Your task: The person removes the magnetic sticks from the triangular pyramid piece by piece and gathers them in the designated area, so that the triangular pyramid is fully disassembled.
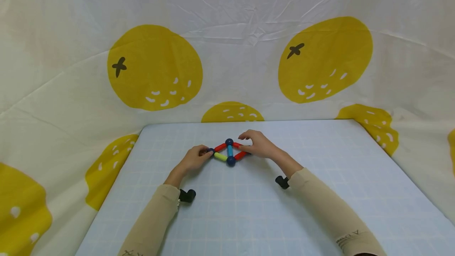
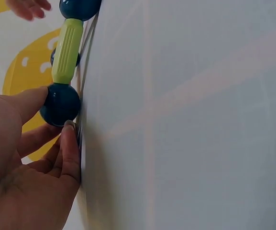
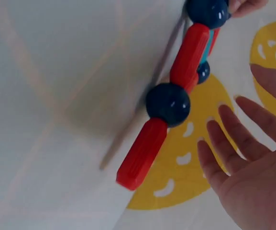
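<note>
On the table lies a diamond of magnetic building rods and navy balls. My left hand [image 1: 194, 158] pinches the left corner ball [image 2: 60, 104] between thumb and fingers. A lime rod [image 1: 220, 156] runs from that ball to the front ball [image 1: 231, 161], a red rod [image 1: 220, 147] to the back ball [image 1: 229, 142]. A light blue rod [image 1: 230, 150] joins front and back. Two more red rods meet at the right ball [image 3: 168, 104], from which another red rod [image 3: 142, 154] sticks out. Beside it, my right hand [image 3: 255, 155] holds nothing, its fingers spread and apart from the pieces.
The pale checked table [image 1: 227, 212] ends at a back edge just beyond the diamond. Behind it hangs a white cloth [image 1: 241, 62] with large yellow fruit prints. Black wrist cameras, a left one [image 1: 187, 196] and a right one [image 1: 282, 182], jut inward beside the sleeves.
</note>
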Available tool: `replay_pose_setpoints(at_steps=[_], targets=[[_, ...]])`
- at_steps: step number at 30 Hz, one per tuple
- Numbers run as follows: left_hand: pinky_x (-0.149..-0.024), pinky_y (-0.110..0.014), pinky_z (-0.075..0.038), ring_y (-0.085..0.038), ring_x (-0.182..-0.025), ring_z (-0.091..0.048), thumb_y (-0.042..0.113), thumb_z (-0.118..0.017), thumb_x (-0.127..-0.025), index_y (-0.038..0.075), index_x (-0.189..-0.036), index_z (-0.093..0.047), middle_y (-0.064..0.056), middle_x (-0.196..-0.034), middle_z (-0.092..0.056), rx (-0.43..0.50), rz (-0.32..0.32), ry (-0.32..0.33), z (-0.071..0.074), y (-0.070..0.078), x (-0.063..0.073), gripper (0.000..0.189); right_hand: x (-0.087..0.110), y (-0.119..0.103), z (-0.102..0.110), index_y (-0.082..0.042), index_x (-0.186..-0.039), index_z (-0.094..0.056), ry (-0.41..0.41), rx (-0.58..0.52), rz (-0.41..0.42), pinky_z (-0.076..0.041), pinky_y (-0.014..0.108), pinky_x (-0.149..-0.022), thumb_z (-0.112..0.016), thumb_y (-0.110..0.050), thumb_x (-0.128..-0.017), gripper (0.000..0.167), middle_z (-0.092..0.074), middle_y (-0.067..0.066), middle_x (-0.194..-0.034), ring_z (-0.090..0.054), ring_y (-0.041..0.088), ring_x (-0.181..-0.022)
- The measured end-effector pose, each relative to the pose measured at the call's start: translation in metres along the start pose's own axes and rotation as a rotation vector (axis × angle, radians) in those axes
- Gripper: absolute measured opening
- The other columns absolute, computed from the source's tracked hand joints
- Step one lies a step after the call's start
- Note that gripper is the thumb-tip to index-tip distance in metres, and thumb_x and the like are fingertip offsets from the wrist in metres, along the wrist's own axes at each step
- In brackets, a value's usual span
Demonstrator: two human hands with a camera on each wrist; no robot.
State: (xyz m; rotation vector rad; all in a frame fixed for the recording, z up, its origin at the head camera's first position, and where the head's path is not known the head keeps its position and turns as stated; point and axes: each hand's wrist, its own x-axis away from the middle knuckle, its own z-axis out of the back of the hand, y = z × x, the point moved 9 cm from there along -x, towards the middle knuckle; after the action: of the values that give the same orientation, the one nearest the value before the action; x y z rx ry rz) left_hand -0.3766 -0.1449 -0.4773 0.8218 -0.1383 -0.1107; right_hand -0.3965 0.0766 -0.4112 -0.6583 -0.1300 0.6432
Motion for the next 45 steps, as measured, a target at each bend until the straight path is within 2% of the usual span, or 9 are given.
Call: replay_pose_setpoints(at_steps=[7,12,19,25,37,45], targets=[[-0.095,-0.046,-0.047,-0.025,-0.101,-0.058,0.031,-0.060,-0.104,0.001,-0.128,-0.065,-0.010,-0.108,-0.066,0.005,-0.006,-0.004,0.002,0.000,0.000,0.038,-0.027,-0.023,-0.023,0.003,-0.133,-0.063,-0.038,0.012,0.069,-0.042,0.050,-0.110,-0.071,-0.013,-0.097,0.040,-0.062,0.019,-0.131,-0.055,0.039,-0.126],[-0.094,-0.045,-0.047,-0.024,-0.100,-0.058,0.031,-0.061,-0.104,0.001,-0.127,-0.066,-0.009,-0.107,-0.066,0.012,-0.017,-0.007,0.002,0.001,0.000,0.038,-0.042,-0.030,-0.036,0.001,-0.133,-0.064,-0.054,0.057,0.103,-0.040,0.047,-0.112,-0.072,-0.014,-0.096,0.041,-0.062,0.015,-0.134,-0.054,0.033,-0.128],[-0.095,-0.047,-0.048,-0.024,-0.102,-0.060,0.034,-0.060,-0.104,0.002,-0.129,-0.065,-0.009,-0.110,-0.067,0.014,-0.011,-0.011,0.000,-0.001,0.000,0.040,-0.058,-0.026,-0.051,0.000,-0.132,-0.065,-0.094,0.012,0.071,-0.040,0.046,-0.112,-0.074,-0.011,-0.095,0.040,-0.063,0.014,-0.134,-0.054,0.034,-0.129],[-0.097,-0.048,-0.048,-0.025,-0.105,-0.060,0.036,-0.060,-0.104,0.003,-0.131,-0.064,-0.009,-0.113,-0.066,0.017,-0.007,-0.011,0.000,-0.002,-0.001,0.043,-0.066,-0.020,-0.061,-0.004,-0.129,-0.068,-0.115,0.004,0.034,-0.046,0.041,-0.106,-0.074,-0.009,-0.095,0.035,-0.066,0.010,-0.129,-0.059,0.027,-0.118],[-0.094,-0.046,-0.048,-0.023,-0.100,-0.058,0.035,-0.060,-0.104,0.003,-0.129,-0.065,-0.008,-0.108,-0.066,0.004,-0.011,-0.001,0.002,0.000,0.000,0.041,-0.075,-0.010,-0.068,-0.008,-0.119,-0.075,-0.130,0.024,-0.022,-0.050,0.036,-0.097,-0.075,-0.011,-0.094,0.025,-0.070,0.007,-0.118,-0.059,0.020,-0.104],[-0.094,-0.046,-0.048,-0.023,-0.100,-0.058,0.034,-0.060,-0.104,0.003,-0.129,-0.065,-0.009,-0.108,-0.066,0.007,0.006,0.002,0.002,0.001,0.001,0.041,-0.075,-0.010,-0.066,-0.008,-0.110,-0.079,-0.105,0.040,-0.028,-0.050,0.035,-0.094,-0.077,-0.011,-0.092,0.019,-0.074,0.005,-0.108,-0.060,0.019,-0.100]])
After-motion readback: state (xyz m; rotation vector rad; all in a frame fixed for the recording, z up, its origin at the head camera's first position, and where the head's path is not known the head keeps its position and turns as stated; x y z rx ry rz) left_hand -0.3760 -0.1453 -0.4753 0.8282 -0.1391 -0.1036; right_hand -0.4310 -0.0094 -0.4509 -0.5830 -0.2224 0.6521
